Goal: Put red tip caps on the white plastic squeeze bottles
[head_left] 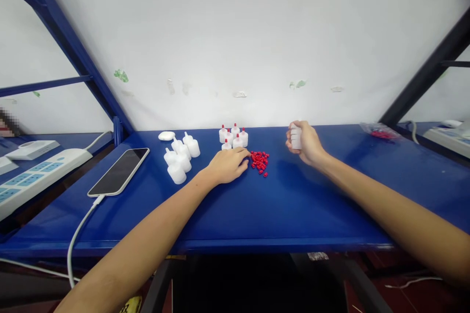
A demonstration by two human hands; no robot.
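My left hand [230, 164] rests palm down on the blue table, its fingers a little apart at the edge of a pile of small red caps [260, 160]. Whether a fingertip touches a cap, I cannot tell. Just behind that hand stand several small white bottles with red caps [238, 140]. My right hand [305, 143] is raised right of the pile, its fingers curled round a white banded object [295, 137]; its exact kind is hard to make out. Left of my left hand are several white bottles without red caps [179, 156], some upright and some tilted.
A phone [119, 172] with a white charging cable [82, 225] lies on the left, beside a long power strip [40, 176]. A white oval object [166, 135] sits near the wall. Toward the back right lies a clear bag [381, 132] holding red pieces. Blue frame posts [73, 39] rise at the left.
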